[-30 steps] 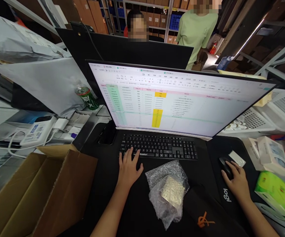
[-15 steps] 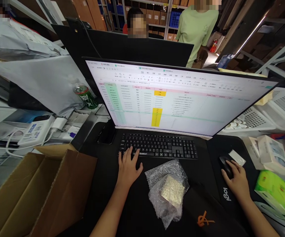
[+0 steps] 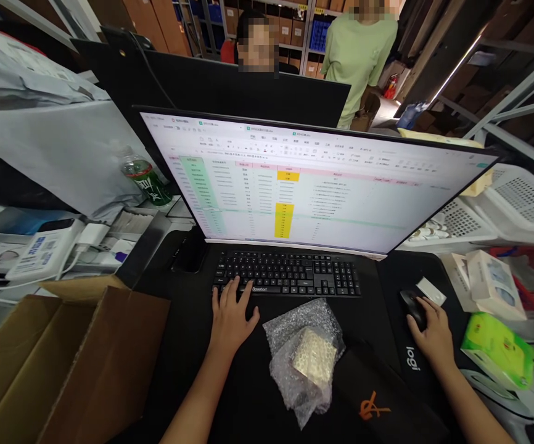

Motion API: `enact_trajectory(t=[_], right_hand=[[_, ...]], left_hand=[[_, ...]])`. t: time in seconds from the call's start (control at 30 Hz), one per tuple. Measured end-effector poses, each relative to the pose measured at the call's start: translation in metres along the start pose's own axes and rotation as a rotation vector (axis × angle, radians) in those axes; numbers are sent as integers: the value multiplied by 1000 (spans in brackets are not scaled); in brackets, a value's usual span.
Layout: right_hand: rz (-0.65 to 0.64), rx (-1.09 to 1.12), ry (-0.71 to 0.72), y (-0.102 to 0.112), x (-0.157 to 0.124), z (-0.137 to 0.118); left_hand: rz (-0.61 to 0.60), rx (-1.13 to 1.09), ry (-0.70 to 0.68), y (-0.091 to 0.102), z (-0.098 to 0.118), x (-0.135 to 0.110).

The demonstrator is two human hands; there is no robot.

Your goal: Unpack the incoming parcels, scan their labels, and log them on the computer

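My left hand (image 3: 230, 319) rests with spread fingers on the lower left keys of a black keyboard (image 3: 290, 274), thumb held off to the side. On the right, my right hand (image 3: 431, 330) curls around a black computer mouse (image 3: 414, 309) on a dark mouse pad (image 3: 387, 357). Behind the keyboard a monitor (image 3: 341, 191) shows a spreadsheet with green, pink and yellow cells. Between my arms lies a bubble-wrap packet (image 3: 301, 364) with a pale yellowish item inside. Beside it is a black pouch (image 3: 391, 394) with an orange mark.
An open cardboard box (image 3: 105, 364) stands at the left, with a phone (image 3: 189, 253) and a green-labelled bottle (image 3: 144, 177) beyond it. White boxes (image 3: 496, 283), a green tissue pack (image 3: 498, 350) and white baskets (image 3: 526, 197) line the right. Two people are behind the monitors.
The whole view has shifted slightly, so things sit a little further left in the picture. Both hands keep their places on the keyboard and the mouse.
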State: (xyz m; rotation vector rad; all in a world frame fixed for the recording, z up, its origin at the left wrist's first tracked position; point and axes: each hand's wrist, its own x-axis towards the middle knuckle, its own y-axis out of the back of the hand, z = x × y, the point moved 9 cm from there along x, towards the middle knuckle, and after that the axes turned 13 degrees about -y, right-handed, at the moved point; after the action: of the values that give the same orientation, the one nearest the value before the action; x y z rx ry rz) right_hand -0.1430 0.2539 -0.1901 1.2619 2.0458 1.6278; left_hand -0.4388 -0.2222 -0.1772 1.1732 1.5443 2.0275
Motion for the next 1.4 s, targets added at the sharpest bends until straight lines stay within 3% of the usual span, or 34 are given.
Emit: enact_trajectory(t=[0.23, 0.37, 0.47, 0.53, 0.67, 0.73, 0.8, 0.9, 1.0, 1.13, 1.4], right_hand=[[49, 47, 35, 2, -2, 7], [179, 70, 28, 38, 5, -31], [192, 139, 68, 68, 14, -103], [11, 213, 210, 65, 15, -174], [-303, 354, 434, 30, -3, -299], [-468, 338, 509, -3, -19, -341], [-560, 270, 557, -35, -32, -369], [-574, 152, 543, -70, -39, -387], [-517, 95, 457, -86, -38, -388], [-445, 107, 386, -89, -41, -381], [-374, 90, 414, -92, -55, -382]], left_hand=[[1, -11, -4, 1, 0, -1], [0, -23, -10, 6, -5, 0], [9, -67, -28, 10, -12, 5], [39, -92, -37, 13, -17, 10], [97, -89, 16, 14, -29, 17], [94, -82, 25, 10, -31, 18], [92, -73, 22, 7, -31, 17], [90, -50, 15, 5, -28, 16], [80, -51, -15, 2, -23, 16], [83, -79, -23, -1, -24, 16], [107, -56, -21, 0, -26, 16]])
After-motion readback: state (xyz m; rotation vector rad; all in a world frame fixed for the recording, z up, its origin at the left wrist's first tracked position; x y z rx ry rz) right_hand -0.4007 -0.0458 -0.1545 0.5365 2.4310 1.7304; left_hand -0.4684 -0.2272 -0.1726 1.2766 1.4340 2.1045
